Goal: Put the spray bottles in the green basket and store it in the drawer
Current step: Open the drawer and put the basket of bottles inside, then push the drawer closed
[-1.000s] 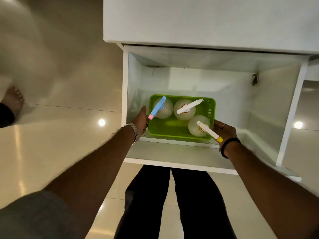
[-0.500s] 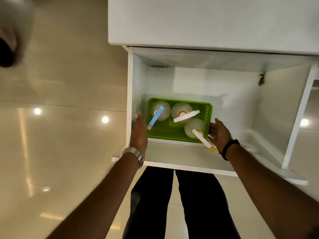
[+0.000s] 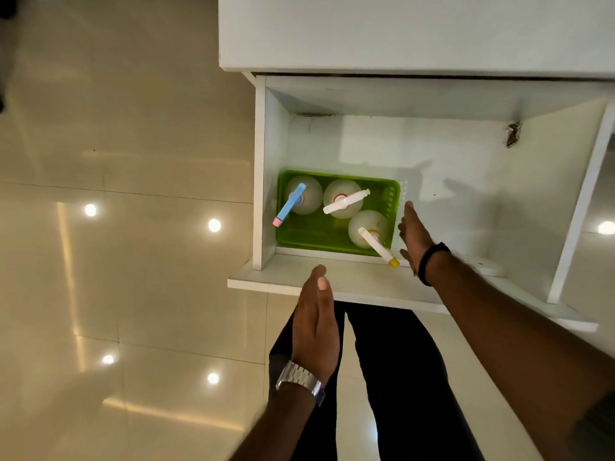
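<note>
The green basket point(image 3: 312, 232) rests on the floor of the open white drawer point(image 3: 466, 181), pushed into its front left corner. Three clear spray bottles stand in it: one with a blue trigger point(image 3: 293, 201), one with a white trigger point(image 3: 346, 201), one with a white and yellow trigger point(image 3: 376, 245). My right hand point(image 3: 414, 236) is flat and empty just right of the basket, inside the drawer. My left hand point(image 3: 316, 322) hovers empty over the drawer's front panel, fingers straight, apart from the basket.
The white drawer front point(image 3: 349, 287) juts toward me above my dark trousers point(image 3: 396, 367). A white cabinet top point(image 3: 416, 31) overhangs the drawer. Glossy beige floor tiles point(image 3: 133, 261) spread out to the left.
Both hands let go of the basket, which now sits lower in the drawer. My left hand pulled back out over the drawer front; my right hand drew slightly aside.
</note>
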Demonstrator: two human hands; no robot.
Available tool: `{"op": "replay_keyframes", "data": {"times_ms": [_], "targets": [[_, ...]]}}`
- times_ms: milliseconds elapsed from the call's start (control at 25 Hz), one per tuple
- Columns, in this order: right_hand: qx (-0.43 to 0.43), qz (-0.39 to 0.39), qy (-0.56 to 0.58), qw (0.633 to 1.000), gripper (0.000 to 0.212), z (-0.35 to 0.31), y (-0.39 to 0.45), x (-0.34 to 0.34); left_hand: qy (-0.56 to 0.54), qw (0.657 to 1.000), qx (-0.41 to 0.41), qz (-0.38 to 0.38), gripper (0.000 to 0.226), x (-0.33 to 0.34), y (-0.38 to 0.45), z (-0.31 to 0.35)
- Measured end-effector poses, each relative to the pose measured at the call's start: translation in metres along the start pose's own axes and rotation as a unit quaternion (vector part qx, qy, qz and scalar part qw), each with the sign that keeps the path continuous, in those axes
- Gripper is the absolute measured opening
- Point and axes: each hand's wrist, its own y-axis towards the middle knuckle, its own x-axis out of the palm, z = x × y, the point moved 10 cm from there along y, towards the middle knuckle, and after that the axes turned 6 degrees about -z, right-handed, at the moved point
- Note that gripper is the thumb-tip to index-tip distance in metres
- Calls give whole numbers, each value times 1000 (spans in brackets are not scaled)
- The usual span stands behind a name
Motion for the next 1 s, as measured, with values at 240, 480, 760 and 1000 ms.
{"op": "replay_keyframes", "data": {"times_ms": [240,480,760,1000], "targets": [[-179,201,-387,882,57,-15,-110,-49,-207,956,-168,123,44,-1,-36,-6],[-99,290,-174,936,87,58,-184,-79,-443,835,-320,63,83,47,-49,-10],[121,144,478,858,46,66,-153,-26,-565,737,-348,125,87,45,-9,19],[96,158,247,951,42,27,-155,-33,-430,853,-289,60,86,43,-2,40]]}}
